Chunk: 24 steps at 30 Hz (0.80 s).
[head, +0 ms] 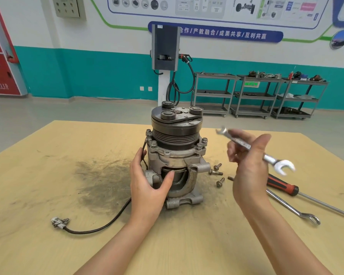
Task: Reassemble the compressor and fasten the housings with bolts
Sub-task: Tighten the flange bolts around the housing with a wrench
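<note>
The table (pixel 48 195) in front of you has a yellowish top with a dark greasy smear left of centre, so expect oil on whatever you touch. The compressor (pixel 176 155) stands upright near the middle of it, pulley end up. It looks like cast metal and is probably heavy and rigid, but top-heavy with that grooved pulley (pixel 176 132) above the housing. Steady it low on the body, not by the pulley, which may turn under your palm.

Your left hand (pixel 149 187) is on the lower left side of the housing, fingers fairly straight against the metal and the thumb reaching across the front opening. That is a bracing touch, not a full grip. Keep clear of the thin black cable (pixel 107 221) that runs down the left side and trails over the table to a small plug; it is soft and easily pinched.

Your right hand (pixel 248 155) is raised to the right of the compressor, well off the table, fingers curled round the middle of a wrench (pixel 254 149) with an open jaw at each end. It is smooth steel and may slip if greasy, so hold it nearer one end for leverage.

Several bolts (pixel 216 172) lie loose on the table just right of the base, small and likely to roll. Other bolts already stand in the upper flange.
</note>
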### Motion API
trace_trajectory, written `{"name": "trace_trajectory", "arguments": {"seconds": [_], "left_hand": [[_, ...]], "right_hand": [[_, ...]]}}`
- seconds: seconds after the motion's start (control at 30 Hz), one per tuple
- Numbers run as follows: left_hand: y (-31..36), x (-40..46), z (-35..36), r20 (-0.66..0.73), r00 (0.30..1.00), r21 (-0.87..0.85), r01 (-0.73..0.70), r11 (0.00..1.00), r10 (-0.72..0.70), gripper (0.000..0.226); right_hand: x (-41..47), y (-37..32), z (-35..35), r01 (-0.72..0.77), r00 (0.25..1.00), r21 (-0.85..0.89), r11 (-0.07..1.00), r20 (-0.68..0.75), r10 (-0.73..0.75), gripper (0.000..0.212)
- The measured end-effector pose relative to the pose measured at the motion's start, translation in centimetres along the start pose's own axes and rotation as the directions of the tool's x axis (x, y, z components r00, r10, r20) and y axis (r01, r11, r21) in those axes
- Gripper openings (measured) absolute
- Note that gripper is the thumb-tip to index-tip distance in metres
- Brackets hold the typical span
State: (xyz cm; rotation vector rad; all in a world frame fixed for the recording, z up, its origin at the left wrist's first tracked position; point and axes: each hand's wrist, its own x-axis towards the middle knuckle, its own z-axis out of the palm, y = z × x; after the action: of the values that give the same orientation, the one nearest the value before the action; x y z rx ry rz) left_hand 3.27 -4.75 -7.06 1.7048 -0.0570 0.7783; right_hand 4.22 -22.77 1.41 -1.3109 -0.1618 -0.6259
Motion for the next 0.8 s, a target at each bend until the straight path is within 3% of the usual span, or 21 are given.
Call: {"name": "trace_trajectory", "arguments": {"seconds": [0.13,0.2,0.3,0.57,0.8], "left_hand": [[-0.1,0.1,0.1,-0.008,1.000,0.022,-0.002,1.000,0.002,0.086],[-0.1,0.1,0.0,-0.009,1.000,0.020,-0.004,1.000,0.004,0.086],[0.0,0.0,0.0,-0.003,1.000,0.012,0.002,1.000,-0.002,0.086],[0.1,0.0,0.0,-0.009,1.000,0.024,-0.007,1.000,0.007,0.084],[0.1,0.1,0.0,-0.008,1.000,0.005,-0.011,1.000,0.011,0.083]], "right_hand": [[0.6,0.2,-0.8,-0.100,0.985,0.221,0.970,0.158,0.066,0.021],[0.5,0.5,-0.8,-0.198,0.964,0.338,0.920,0.235,0.122,0.023],[0.3,0.7,-0.6,-0.224,0.963,0.385,0.896,0.227,0.143,0.033],[1.6,0.3,0.5,-0.252,0.951,0.284,0.925,0.247,0.183,0.032],[3.5,-0.4,1.5,-0.361,0.906,0.104,0.927,0.275,0.322,0.035]]}}
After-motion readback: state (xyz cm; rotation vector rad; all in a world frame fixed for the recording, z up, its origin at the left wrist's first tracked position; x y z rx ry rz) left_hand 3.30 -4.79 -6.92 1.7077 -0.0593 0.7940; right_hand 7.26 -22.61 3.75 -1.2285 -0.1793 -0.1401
